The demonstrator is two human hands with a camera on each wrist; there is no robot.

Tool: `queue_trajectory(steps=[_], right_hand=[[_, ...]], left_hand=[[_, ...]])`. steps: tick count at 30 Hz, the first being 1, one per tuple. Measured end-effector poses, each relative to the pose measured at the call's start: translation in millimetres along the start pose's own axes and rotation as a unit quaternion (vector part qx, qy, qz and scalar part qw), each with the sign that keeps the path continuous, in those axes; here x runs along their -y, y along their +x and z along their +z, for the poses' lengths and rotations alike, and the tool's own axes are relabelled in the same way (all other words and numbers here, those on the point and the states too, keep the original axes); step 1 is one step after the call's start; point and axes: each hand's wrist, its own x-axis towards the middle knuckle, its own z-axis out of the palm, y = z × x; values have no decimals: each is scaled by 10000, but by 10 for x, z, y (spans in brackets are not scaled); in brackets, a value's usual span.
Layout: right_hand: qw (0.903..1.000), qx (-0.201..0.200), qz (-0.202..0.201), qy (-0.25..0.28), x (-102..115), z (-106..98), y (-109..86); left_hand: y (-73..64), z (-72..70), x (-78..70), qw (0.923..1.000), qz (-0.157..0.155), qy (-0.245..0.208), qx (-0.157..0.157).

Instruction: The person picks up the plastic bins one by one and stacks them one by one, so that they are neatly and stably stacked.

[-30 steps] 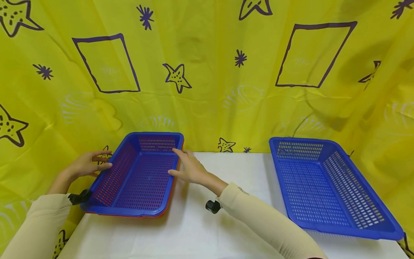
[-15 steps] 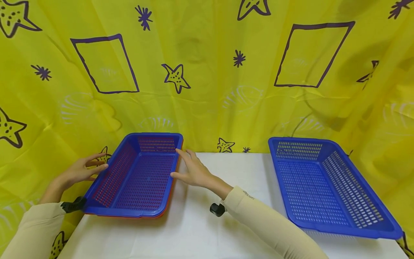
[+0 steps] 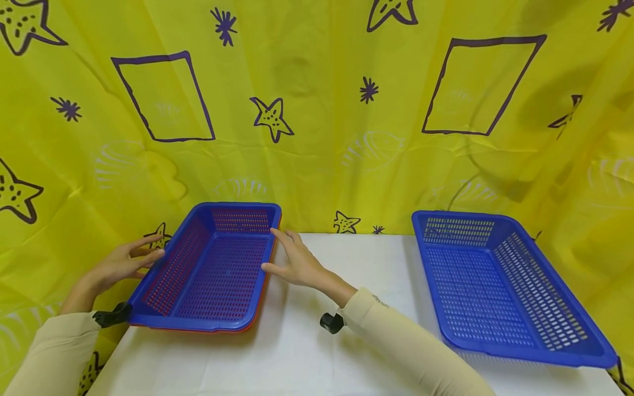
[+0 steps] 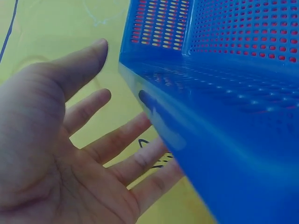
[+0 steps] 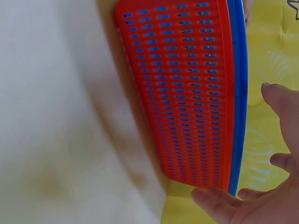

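Observation:
On the left side of the table, a blue plastic basket [image 3: 188, 323] sits nested in a red basket [image 5: 228, 107] of like shape. Slotted sides show on both, and the red one peeks out under the blue rim. My left hand [image 3: 119, 263] is at the left rim, fingers spread and loosely bent, thumb apart from the edge in the left wrist view. Across from it my right hand [image 3: 299, 263] has its thumb and fingertips right by the right rim, fingers relaxed. Neither hand grips anything.
A second blue basket [image 3: 535, 358] stands at the right of the white table [image 3: 346, 352]. Behind the table hangs a yellow curtain [image 3: 317, 165] with star and fish drawings. Black wrist cameras are strapped at both sleeves.
Both hands have drawn slightly outward from the nested baskets, the left to the left and the right to the right. The baskets have not moved.

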Motion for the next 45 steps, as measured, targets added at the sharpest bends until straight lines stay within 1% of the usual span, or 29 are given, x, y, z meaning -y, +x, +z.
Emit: queue_trajectory(steps=[5,6,9,13,14,16,20,26,28,34,38,45], right_hand=[[9986,-53,-14,530,-12,50,36],[9975,-70,16,701,-15,62,44],[9929,-100,219,1161,-35,103,68],[9768,19,502,2082,-56,136,83],[9713,60,561,2312,-62,141,85],[9572,154,650,2816,-64,149,88],[9404,205,731,3314,-70,170,103],[9237,287,755,3746,-86,207,116],[9204,290,762,3823,-95,222,124],[9116,311,851,4010,-92,236,134],[9061,291,916,4119,-82,238,137],[9007,239,978,4225,-82,253,154]], left_hand=[[0,15,60,9987,-139,-488,89],[-1,17,71,9979,-188,-604,104],[-3,18,108,9957,-193,-882,184],[-12,2,151,9913,-111,-1268,333],[-14,-4,163,9897,-87,-1374,386],[-18,-14,184,9868,-41,-1550,477],[-25,-27,212,9858,16,-1576,577],[-16,-35,233,9877,25,-1431,623],[-10,-35,232,9884,21,-1371,653],[9,-32,201,9889,-2,-1268,773],[23,-31,178,9886,-43,-1290,781],[32,-24,156,9889,-126,-1266,766]])
